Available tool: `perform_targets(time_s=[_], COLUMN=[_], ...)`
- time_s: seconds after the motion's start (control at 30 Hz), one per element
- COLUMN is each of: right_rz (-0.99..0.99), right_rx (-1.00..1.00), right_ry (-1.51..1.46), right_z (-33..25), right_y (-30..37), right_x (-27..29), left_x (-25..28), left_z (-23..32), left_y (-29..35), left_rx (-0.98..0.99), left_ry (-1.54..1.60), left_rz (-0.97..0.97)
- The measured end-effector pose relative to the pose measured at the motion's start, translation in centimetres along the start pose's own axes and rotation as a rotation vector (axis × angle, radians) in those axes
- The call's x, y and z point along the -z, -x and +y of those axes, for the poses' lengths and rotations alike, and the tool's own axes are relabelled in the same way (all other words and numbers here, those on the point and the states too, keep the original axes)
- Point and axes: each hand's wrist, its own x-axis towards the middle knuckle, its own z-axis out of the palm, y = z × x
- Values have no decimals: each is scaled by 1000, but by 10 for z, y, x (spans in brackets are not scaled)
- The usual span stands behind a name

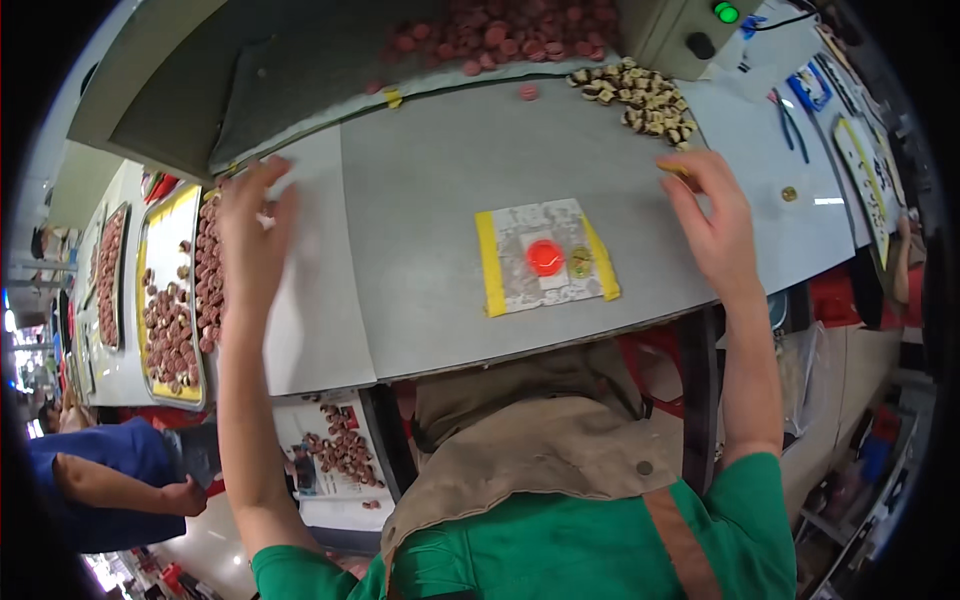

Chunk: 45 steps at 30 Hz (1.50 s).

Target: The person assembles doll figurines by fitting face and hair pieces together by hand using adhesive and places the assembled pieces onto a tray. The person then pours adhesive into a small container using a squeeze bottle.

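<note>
My left hand (255,225) is raised over the left end of the worktop, next to a tray of pinkish-brown round pieces (210,270). Its thumb and fingers are spread, a little blurred. On the right, my right hand (712,215) reaches toward a pile of small cream-and-dark-brown pieces (650,100), thumb apart from the fingers. A small yellowish thing (676,168) shows at its fingertips; whether it is gripped is unclear. Between the hands lies a marbled board with yellow tape edges (515,285). On it are a bright red-orange disc (545,258) and a small yellow-green round piece (579,263).
Pink round pieces (500,40) are heaped under a grey machine hood (150,95). A lone pink piece (528,92) sits before it. Pliers (790,125) lie far right. An open drawer (330,505) holds more pieces. A person in blue (110,480) stands at left.
</note>
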Motion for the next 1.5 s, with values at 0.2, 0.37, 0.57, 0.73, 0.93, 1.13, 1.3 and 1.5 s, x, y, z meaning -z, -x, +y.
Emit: perform_targets(time_s=[0.2,0.37,0.57,0.73,0.93,1.13,1.3,1.5], right_rz=[46,34,-93,-180,-286,-230,-147,-120], right_rx=[304,409,474,137,66,148,30,82], right_ry=[447,559,423,150,172,115,56,230], right_z=[21,30,8,-6,1,1,-9,-7], right_y=[-75,-91,-58,-9,9,18,23,21], right_x=[-34,-59,-53,-12,-3,-27,-35,-58], left_x=[-108,-144,-114,-66,-50,-66,-68,-67], left_z=[103,126,113,114,128,143,125,120], left_y=[-77,-87,-40,4,64,83,91,92], left_rx=[-294,-450,-79,316,606,693,609,656], left_ry=[391,253,595,886,1483,1896,2024,2022], left_rz=[-20,-36,-154,-179,-150,-141,-192,-155])
